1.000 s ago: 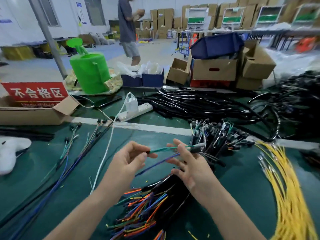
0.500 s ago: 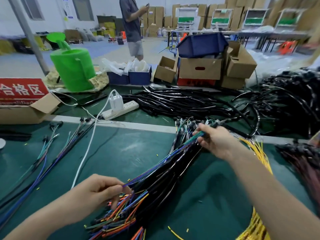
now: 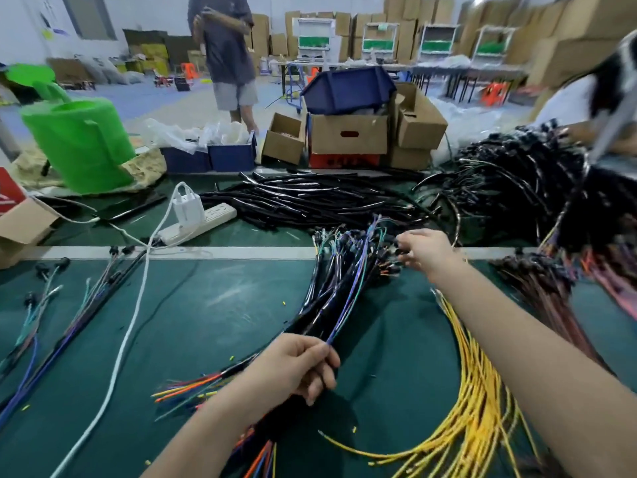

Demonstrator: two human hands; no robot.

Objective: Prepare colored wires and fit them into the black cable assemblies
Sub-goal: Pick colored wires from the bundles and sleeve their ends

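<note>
While left hand [image 3: 293,367] pinches purple wire [image 3: 338,319], length stretches beyond grip.

Bright, even indoor light falls from above. A pale sheen lies on the green desk [image 3: 227,294]. Soft, faint shadows sit under the wires [image 3: 339,298] and both arms. The left hand [image 3: 293,367] is fairly sharp. The right hand [image 3: 425,251] is smeared by motion blur, as are the right edge and the standing person [image 3: 225,53] behind. Wide-angle distortion bends and tilts the boxes [image 3: 568,39] at the right edge.
</note>
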